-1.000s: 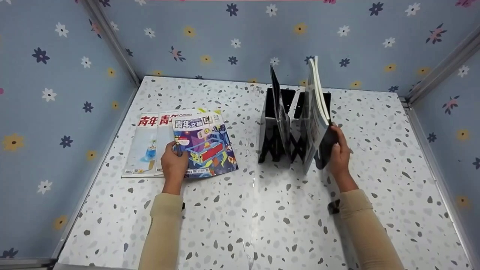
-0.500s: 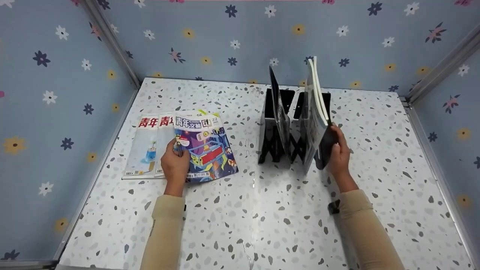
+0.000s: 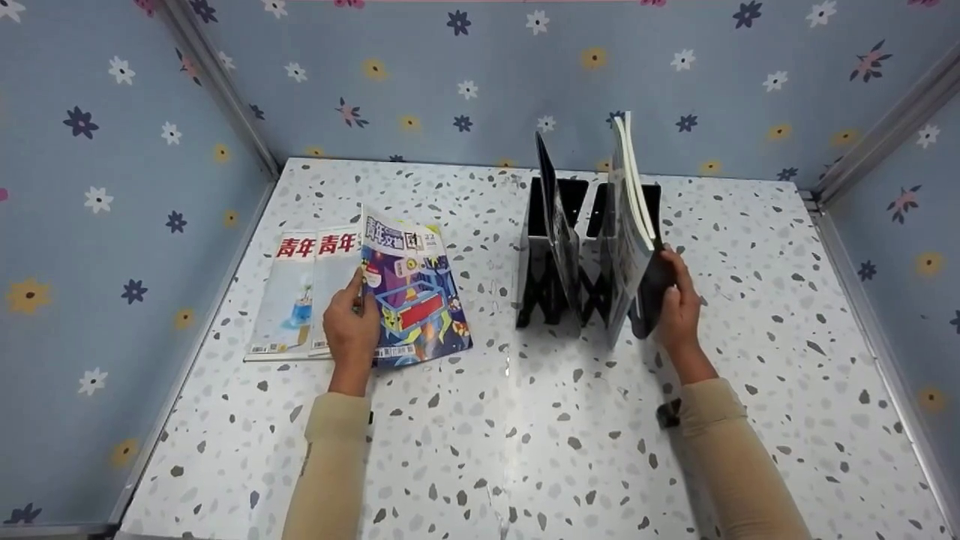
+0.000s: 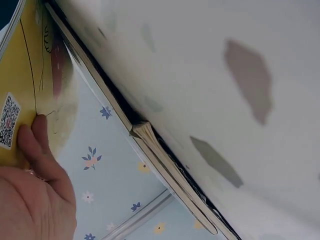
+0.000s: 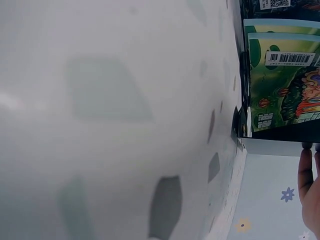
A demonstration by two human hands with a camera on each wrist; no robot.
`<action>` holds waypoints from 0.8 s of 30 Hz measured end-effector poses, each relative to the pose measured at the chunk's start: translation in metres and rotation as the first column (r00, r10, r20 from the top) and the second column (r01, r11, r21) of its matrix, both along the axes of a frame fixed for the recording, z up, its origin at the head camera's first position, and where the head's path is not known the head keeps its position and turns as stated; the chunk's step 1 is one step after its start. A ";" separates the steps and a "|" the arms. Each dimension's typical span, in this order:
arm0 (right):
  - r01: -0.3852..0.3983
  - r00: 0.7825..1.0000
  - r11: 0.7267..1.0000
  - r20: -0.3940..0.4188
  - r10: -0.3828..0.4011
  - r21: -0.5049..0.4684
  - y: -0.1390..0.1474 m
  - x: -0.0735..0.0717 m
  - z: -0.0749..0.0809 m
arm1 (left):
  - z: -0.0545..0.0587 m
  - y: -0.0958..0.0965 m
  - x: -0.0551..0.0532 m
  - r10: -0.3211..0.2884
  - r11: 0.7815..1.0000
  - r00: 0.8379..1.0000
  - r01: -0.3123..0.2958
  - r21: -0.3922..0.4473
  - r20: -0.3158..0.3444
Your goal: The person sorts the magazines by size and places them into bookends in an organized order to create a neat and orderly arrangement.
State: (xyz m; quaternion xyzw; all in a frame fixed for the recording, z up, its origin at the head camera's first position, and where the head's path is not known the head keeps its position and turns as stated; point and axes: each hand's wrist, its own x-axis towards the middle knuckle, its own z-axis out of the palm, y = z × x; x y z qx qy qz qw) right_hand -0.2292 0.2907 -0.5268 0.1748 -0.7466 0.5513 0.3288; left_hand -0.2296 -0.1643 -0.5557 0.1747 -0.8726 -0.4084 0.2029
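Note:
My left hand (image 3: 351,326) pinches the left edge of a purple magazine (image 3: 420,300), whose upper left corner stands raised. In the left wrist view, the fingers lie against a yellow cover (image 4: 20,75) with a QR code. Beneath and to the left are several magazines (image 3: 281,292) with red titles, fanned out and overlapping. My right hand (image 3: 681,307) rests against the outer right side of a black folding book rack (image 3: 529,262). Its fingers look fairly straight in the right wrist view. Pale-edged magazines (image 3: 634,195) stand in the rack's right part, and a thin dark one (image 3: 551,180) leans further left.
The speckled white tabletop (image 3: 480,442) carries the rack right of centre and the magazines at left. Flower-patterned panels (image 3: 420,90) close off the back and both sides, with metal posts (image 3: 225,90) at the corners.
My left hand has lifted the purple magazine's left edge, so its upper left corner now rises off the pile and it has shifted slightly right. The right hand and rack stay in place.

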 end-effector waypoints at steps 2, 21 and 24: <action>0.006 1.000 1.000 0.000 -0.006 0.008 0.000 0.000 0.000 | 0.002 0.003 0.002 -0.009 1.000 0.998 0.008 -0.015 -0.064; -0.029 1.000 1.000 0.006 0.029 -0.009 -0.001 0.003 -0.001 | 0.062 0.053 0.020 0.006 0.999 0.792 0.020 0.036 -0.610; -0.039 0.999 0.999 -0.002 0.039 -0.016 -0.001 0.001 0.000 | 0.078 0.063 0.022 0.011 0.996 0.755 0.049 0.073 -0.655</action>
